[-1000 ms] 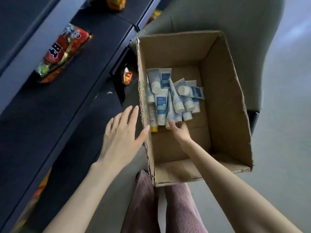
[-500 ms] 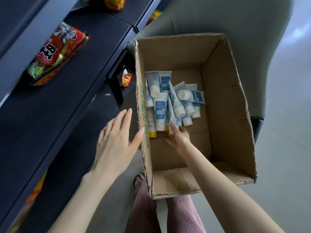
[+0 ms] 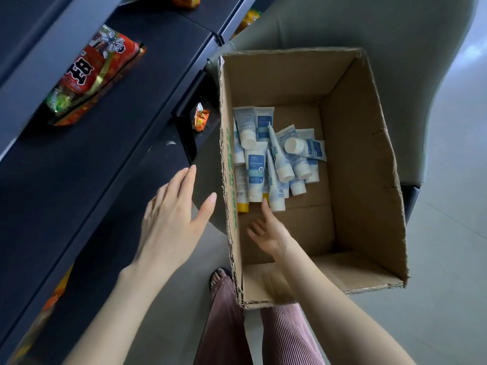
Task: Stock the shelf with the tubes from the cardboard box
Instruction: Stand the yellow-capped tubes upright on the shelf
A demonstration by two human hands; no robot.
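An open cardboard box (image 3: 363, 159) stands on the floor with several white and blue tubes (image 3: 276, 156) piled at its far left. My right hand (image 3: 268, 230) is inside the box, fingers apart, one fingertip touching the nearest tube's cap and holding nothing. Outside the box's left wall hovers my left hand (image 3: 171, 219), open and flat, with empty fingers. The dark shelf (image 3: 87, 159) runs along the left.
A red snack packet (image 3: 89, 72) lies on the shelf, and smaller orange packets (image 3: 201, 117) sit on lower levels. A grey chair (image 3: 369, 30) stands behind the box. My striped trouser legs (image 3: 226, 325) and a foot are below the box.
My right hand has stayed at the near end of the tube pile with fingers spread a little more. My left hand has drifted slightly left and down. The view has shifted a little.
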